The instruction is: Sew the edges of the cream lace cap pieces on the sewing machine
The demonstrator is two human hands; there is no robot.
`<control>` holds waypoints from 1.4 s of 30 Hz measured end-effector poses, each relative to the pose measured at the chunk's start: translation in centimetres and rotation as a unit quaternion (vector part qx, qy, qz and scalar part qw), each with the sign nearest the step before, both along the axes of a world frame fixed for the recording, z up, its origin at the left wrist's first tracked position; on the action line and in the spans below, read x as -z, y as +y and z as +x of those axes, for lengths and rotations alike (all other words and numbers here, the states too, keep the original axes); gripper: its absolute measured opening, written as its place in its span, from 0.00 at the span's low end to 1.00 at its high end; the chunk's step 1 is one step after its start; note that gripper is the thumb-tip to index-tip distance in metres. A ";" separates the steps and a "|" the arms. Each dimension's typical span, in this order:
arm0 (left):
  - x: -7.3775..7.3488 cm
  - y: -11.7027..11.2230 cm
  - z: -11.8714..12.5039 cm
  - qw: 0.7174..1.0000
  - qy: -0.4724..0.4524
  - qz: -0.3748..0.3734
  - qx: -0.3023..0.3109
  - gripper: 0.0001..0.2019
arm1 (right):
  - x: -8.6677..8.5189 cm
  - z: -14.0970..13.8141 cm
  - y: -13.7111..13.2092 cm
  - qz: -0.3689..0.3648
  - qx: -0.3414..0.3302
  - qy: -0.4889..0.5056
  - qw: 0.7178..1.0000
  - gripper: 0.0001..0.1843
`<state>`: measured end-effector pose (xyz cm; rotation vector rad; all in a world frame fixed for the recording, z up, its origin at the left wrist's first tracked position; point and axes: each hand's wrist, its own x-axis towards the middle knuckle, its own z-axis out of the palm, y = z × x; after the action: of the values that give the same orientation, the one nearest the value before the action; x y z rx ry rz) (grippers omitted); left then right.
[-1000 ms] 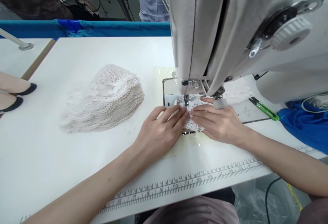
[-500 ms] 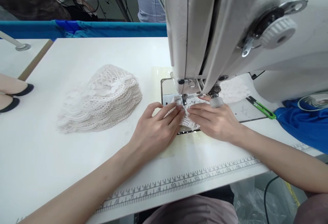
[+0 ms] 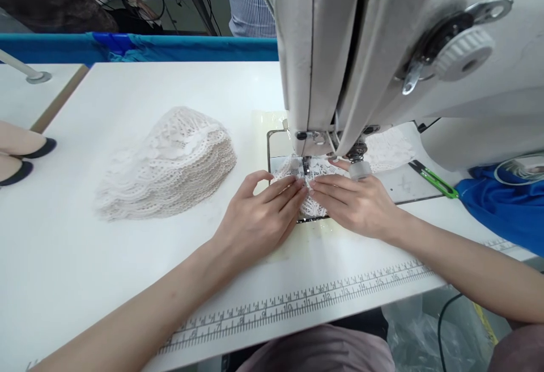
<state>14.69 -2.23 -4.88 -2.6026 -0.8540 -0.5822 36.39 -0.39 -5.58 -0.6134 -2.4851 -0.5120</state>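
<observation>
A piece of white lace [image 3: 313, 207] lies under the presser foot [image 3: 306, 165] of the sewing machine [image 3: 323, 49]. My left hand [image 3: 259, 210] rests on the lace's left side, fingers stretched out flat and thumb held apart. From the right, my right hand [image 3: 361, 204] lays its straight fingers on the same piece, close beside the foot. One of its fingertips shows behind the needle area, partly hidden by the machine head. Both hands are open, pressing on the lace without wrapping round it. The needle tip cannot be made out.
A thick stack of white lace pieces [image 3: 170, 168] sits on the white table [image 3: 106, 281] at left. More lace [image 3: 389, 148] lies behind the needle. Green thread snips [image 3: 437, 182] and blue cloth [image 3: 488, 207] are at right. A ruler strip [image 3: 289, 307] follows the front edge.
The lace under the foot has shifted and spread slightly, with more showing left of the foot and between my hands. Both hands stay nearly in place.
</observation>
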 end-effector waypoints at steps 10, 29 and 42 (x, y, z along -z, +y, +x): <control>-0.4 -1.0 0.1 1.000 -0.022 -0.013 -0.001 0.12 | -0.2 0.1 -0.3 0.013 -0.003 -0.015 1.000 0.10; -0.4 -0.9 0.2 0.999 0.001 -0.005 -0.033 0.11 | -0.5 0.0 -0.6 -0.015 0.026 -0.009 1.000 0.12; -0.1 -0.2 0.2 0.999 -0.004 0.007 -0.045 0.11 | -0.5 -0.2 -0.3 -0.018 0.042 -0.013 0.999 0.12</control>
<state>14.85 -2.48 -4.81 -2.5358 -0.9605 -0.5717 36.16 -0.71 -5.08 -0.7328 -2.5059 -0.5101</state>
